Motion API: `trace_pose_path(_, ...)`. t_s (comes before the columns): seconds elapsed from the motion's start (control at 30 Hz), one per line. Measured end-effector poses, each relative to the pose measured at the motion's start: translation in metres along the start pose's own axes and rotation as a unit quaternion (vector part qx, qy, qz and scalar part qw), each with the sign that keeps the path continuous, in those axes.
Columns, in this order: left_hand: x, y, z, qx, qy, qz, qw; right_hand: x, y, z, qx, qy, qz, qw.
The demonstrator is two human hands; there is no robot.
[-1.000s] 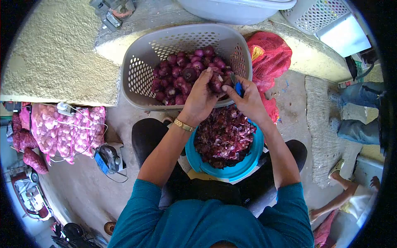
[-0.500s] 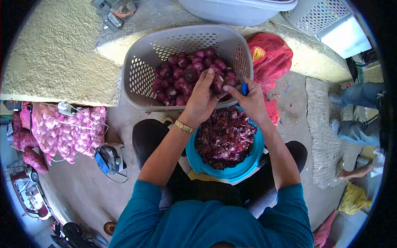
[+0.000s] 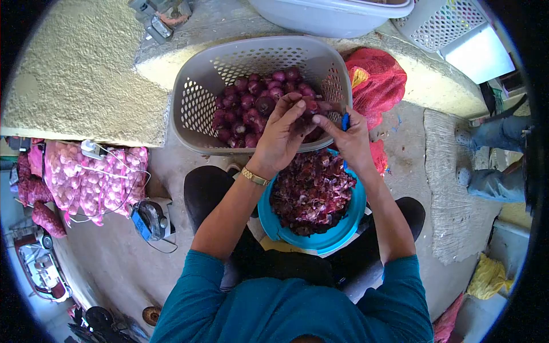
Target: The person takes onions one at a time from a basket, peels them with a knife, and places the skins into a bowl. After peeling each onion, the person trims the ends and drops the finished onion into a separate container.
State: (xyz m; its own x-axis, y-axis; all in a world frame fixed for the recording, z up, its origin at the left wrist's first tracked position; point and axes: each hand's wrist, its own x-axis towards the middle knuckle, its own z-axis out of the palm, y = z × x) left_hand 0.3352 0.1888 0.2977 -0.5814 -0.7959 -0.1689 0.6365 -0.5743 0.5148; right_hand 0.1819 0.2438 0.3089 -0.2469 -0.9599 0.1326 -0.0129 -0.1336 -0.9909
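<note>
My left hand (image 3: 282, 130), with a gold watch at the wrist, is closed around a red onion (image 3: 310, 105) over the basket's near right part. The fingers partly hide that onion. My right hand (image 3: 351, 140) grips a small knife (image 3: 345, 122) with a blue handle; its blade points left towards the onion. Beneath both hands stands a grey-brown perforated basket (image 3: 194, 63) with many red onions (image 3: 247, 102) in it. Between my knees, a turquoise tub (image 3: 358, 214) is heaped with dark red onion skins (image 3: 311, 194).
A red mesh sack (image 3: 380, 80) lies against the basket's right side. Behind it, a pale basin (image 3: 331, 20) rests on the ledge. To the left sit a pink net bag of bulbs (image 3: 94, 177) and a corded device (image 3: 151, 220). Another person's legs (image 3: 494, 160) show at right.
The onion has turned in my left hand, and the knife blade now lies across towards it. At the right edge, the other person's hand and foot have gone from view.
</note>
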Motion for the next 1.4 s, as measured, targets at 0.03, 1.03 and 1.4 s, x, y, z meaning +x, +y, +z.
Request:
trace_pose_path(0.03, 0.000, 0.000, 0.000, 0.000, 0.000, 0.000, 1.000, 0.000, 0.001, 0.000, 0.010, 0.002, -0.001, 1.000)
trace_pose_path(1.03, 0.001, 0.008, 0.008, 0.041, 0.017, -0.002, 0.999, -0.032, -0.025, -0.057, -0.192, -0.294, 0.184, 0.918)
trace_pose_path(1.4, 0.001, -0.010, 0.001, 0.076, 0.014, -0.009, 0.997, -0.008, -0.003, -0.012, -0.095, 0.019, 0.035, 0.995)
